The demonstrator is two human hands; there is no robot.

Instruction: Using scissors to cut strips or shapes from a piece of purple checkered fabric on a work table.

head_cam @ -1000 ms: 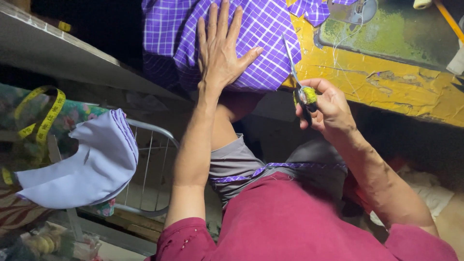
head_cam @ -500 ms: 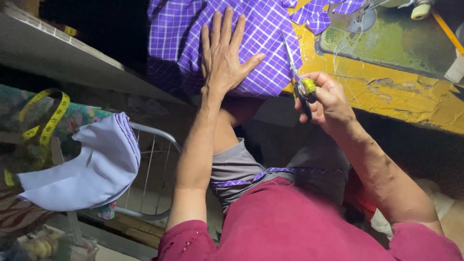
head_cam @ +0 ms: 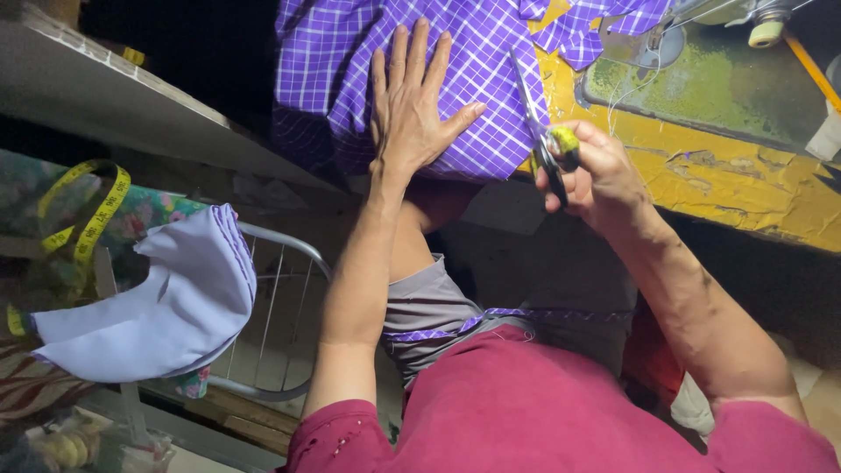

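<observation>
Left hand (head_cam: 412,109) flat, fingers spread and released, pinning purple checked fabric (head_cam: 473,79) on the yellow desk (head_cam: 745,188), right hand (head_cam: 591,171) clenched on scissors (head_cam: 534,114) at the cloth's right edge, seemingly mid-cut, calling for steady blades.

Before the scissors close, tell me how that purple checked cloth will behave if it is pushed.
The purple checked cloth is probably floppy: it bunches in folds and droops over the worn yellow table edge. It likely slides or wrinkles easily, since the left hand presses it flat while the right hand holds the scissors.
</observation>
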